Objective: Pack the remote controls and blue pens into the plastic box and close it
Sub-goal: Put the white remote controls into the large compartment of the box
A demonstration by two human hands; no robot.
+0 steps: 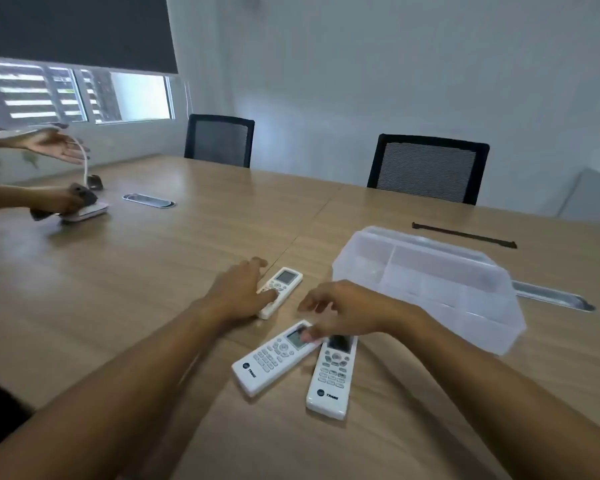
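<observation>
Three remotes lie under your hands — box (430,289) just right.
Your left hand (238,289) rests loosely on the far remote (284,285); your right hand (347,311) fingers touch the middle remote (274,356) — gripping nothing.

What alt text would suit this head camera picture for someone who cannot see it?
A person's left hand rests on one white remote while the right hand touches another; a third remote lies beside it on a wooden table, left of a clear plastic box.
</observation>
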